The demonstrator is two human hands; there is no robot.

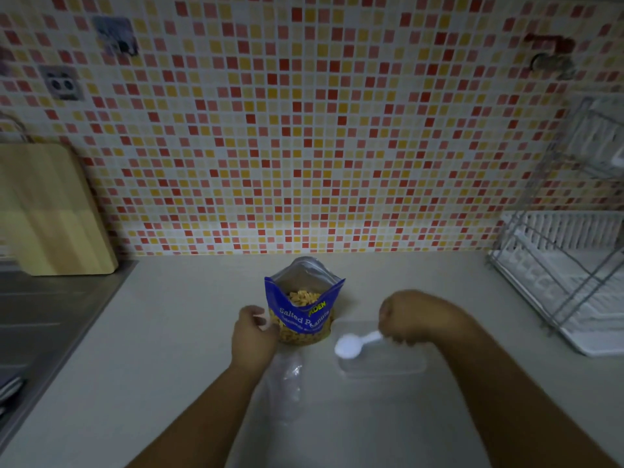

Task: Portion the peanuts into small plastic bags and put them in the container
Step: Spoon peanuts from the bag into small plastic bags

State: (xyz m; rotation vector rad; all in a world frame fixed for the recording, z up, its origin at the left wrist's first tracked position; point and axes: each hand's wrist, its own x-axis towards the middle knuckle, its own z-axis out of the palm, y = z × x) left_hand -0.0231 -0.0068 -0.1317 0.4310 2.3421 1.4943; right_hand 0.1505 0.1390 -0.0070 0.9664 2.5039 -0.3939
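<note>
We are looking down at a blue foil peanut bag (304, 312) standing upright near the middle of a pale counter (169, 366). Its zip top is gaping open, and tan peanuts (303, 297) are showing inside and through the clear lower panel. The left hand (253, 336) is holding the bag's left side, fingers and thumb curling against the glossy film.

Just right of the bag, the right hand (410, 317) is gripping the handle of a white plastic spoon (351, 346) in a loose fist. The spoon's round bowl is pointing left over a clear, shallow, rectangular container (381, 368). Whether the spoon is touching the container, we cannot tell. The container is sitting just beside the bag's lower right corner. Nearer to us, below the left wrist, thin clear small bags (287, 383) are lying limp and crinkled on the counter, their outlines blurring into it.

The counter is looking smooth and matt in dim light. Behind it a wall (304, 130) of small square tiles in red, orange, yellow and white is rising, carrying a socket (62, 83) at upper left. A wooden cutting board (50, 211) with rounded corners is leaning against the wall at far left, above a steel sink (40, 315). A white wire dish rack (567, 265) is sitting at far right.

Bare counter is stretching from the bag to the sink's edge, and between the container and the rack.
</note>
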